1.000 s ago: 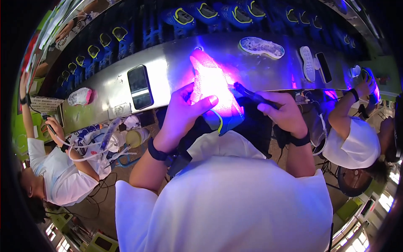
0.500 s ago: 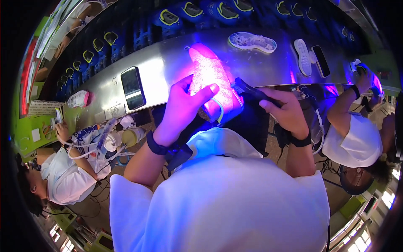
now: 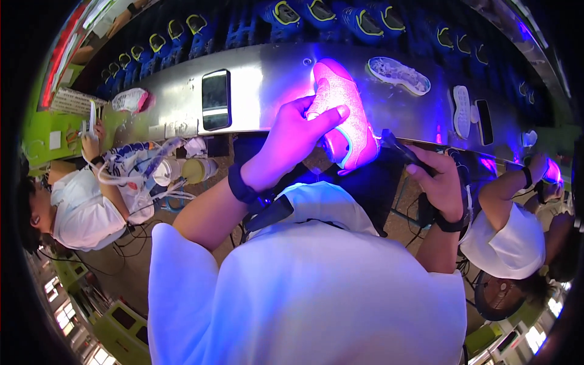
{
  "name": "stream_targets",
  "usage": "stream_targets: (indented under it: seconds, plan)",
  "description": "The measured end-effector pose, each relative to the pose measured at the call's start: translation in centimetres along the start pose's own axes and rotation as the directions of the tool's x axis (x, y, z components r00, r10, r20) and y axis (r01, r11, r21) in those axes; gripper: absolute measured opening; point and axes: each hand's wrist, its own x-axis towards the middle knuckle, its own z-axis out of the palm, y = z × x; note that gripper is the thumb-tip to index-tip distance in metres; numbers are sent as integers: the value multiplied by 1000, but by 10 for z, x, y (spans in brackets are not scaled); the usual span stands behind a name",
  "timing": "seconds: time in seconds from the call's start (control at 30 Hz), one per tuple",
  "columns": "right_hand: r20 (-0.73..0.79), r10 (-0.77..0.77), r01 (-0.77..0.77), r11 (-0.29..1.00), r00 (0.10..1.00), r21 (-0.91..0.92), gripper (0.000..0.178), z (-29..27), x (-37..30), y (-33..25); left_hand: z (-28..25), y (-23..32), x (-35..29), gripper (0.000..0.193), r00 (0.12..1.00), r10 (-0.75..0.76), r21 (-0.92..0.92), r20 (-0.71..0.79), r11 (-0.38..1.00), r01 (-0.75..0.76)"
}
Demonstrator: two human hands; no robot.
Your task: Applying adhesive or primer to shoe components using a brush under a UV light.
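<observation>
My left hand [image 3: 298, 137] is closed round the side of a shoe [image 3: 351, 100], its thumb lying across the upper. Strong violet-pink light makes the shoe glow and hides its true colour. Its toe points away from me, with the collar opening towards me. A dark-handled brush [image 3: 403, 149] is gripped in my right hand [image 3: 439, 177]. The brush head is close beside the heel end of the shoe; whether it touches, I cannot tell. Beyond the shoe, a sole [image 3: 398, 75] lies on the metal bench [image 3: 255, 79].
A phone [image 3: 216, 100] lies left on the bench. At right are a white sole [image 3: 462, 112] and another phone [image 3: 484, 121]. Blue shoes [image 3: 286, 13] stand in rows behind. Co-workers sit at left [image 3: 91, 207] and right [image 3: 508, 240]. Jars [image 3: 193, 171] and tubing are at lower left.
The view has shifted, so the bench things appear further right. The shoe has turned in my left hand, showing more of its side. The brush has drawn back from the upper towards the heel.
</observation>
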Motion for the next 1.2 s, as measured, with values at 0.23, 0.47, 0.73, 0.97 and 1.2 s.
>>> stream_targets:
  seconds: [0.23, 0.47, 0.73, 0.97, 1.2]
  plan:
    - [-56, 94, -90, 994, 994, 59, 38, 16, -1, -2, -20, -4, -6, 36, 999, -24, -177, -38, 984, 17]
    - [-108, 187, -188, 982, 976, 2, 37, 29, 26, -37, -39, -2, -14, 37, 989, 69, -124, -132, 989, -85]
    - [-112, 33, -47, 992, 993, -116, 38, 52, 48, -56, -69, -16, -21, 41, 991, -98, -518, -96, 855, 34]
    - [-49, -142, 127, 964, 989, -235, 36, 44, 65, -75, -64, -6, -36, 46, 965, -255, -586, -53, 791, 177]
    - [-23, -191, 177, 943, 981, -282, 37, 35, 66, -72, -64, -21, -34, 50, 907, -360, -721, 217, 567, 398]
